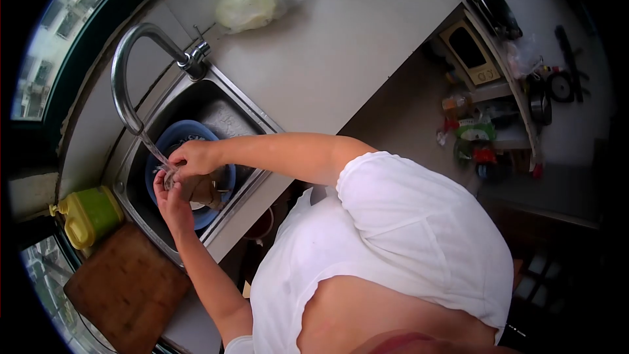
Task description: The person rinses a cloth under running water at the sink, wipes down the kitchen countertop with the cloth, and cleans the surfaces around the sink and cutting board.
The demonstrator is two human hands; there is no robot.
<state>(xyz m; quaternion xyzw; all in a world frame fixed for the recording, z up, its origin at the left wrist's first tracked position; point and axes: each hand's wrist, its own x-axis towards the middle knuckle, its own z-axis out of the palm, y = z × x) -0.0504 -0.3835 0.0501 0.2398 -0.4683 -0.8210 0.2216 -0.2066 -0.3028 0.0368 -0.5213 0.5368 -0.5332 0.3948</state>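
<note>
My left hand [171, 202] and my right hand [196, 157] meet over a blue basin [226, 174] standing in the steel sink. Between their fingertips is a small greyish piece [169, 179], mostly covered by the fingers; I cannot tell what it is. Both hands are closed around it, the right from above and the left from below. A thin stream of water [154, 149] from the curved faucet [116, 82] falls onto them. Close beside the hands, a brownish lump [206, 195] shows inside the basin, partly hidden.
A wooden cutting board [128, 288] and a yellow-green jug [92, 216] stand left of the sink [259, 118]. On the counter [327, 52] lies a clear plastic bag [255, 0] with something pale inside. Shelves at the right hold a microwave-like appliance [472, 52] and several packages.
</note>
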